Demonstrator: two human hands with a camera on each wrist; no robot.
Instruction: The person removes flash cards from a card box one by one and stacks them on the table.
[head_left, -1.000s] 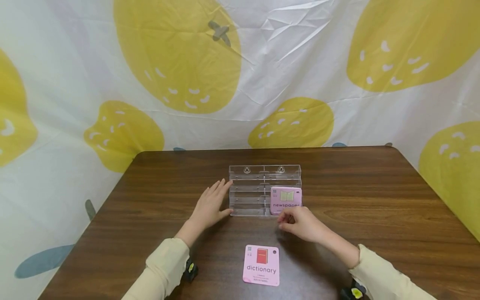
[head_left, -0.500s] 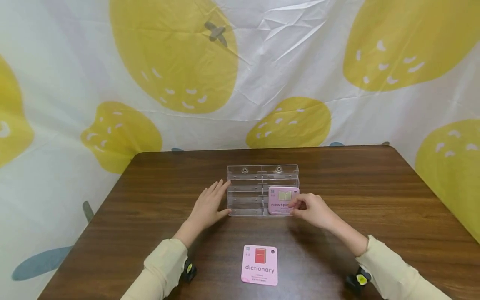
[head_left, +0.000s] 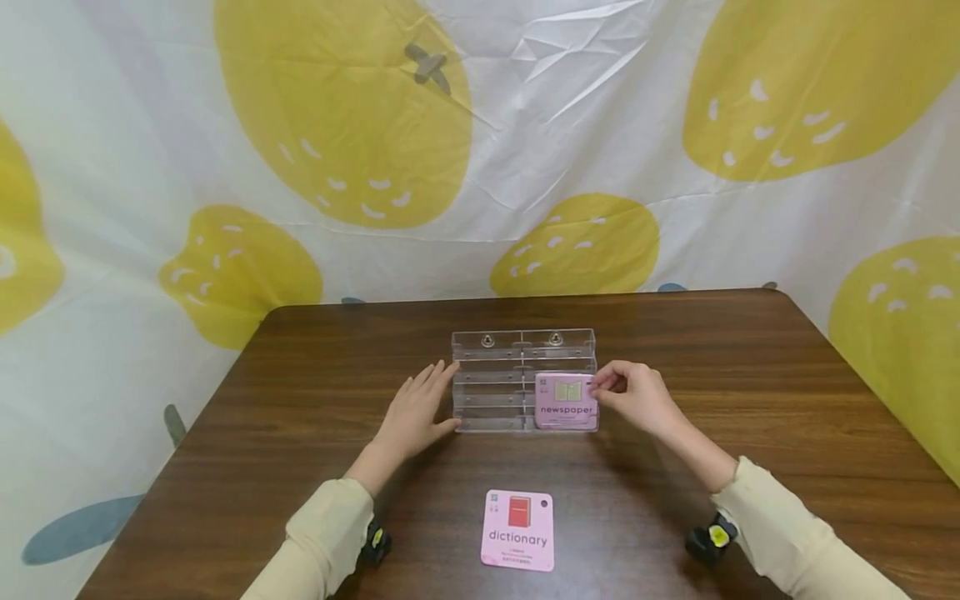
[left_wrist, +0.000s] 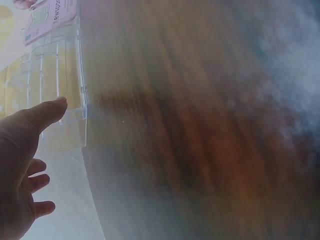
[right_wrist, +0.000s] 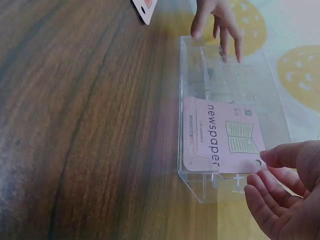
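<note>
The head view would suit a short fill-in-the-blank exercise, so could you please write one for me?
1. The loose card lying on the table reads "____".
2. The racked card, standing in the clear rack, reads "____".
3. The hand at the racked card's corner is the person's ____ one.

Missing words: dictionary; newspaper; right.

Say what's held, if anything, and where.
The right hand pinches the newspaper card by its upper right corner; the left hand only touches the clear rack.
</note>
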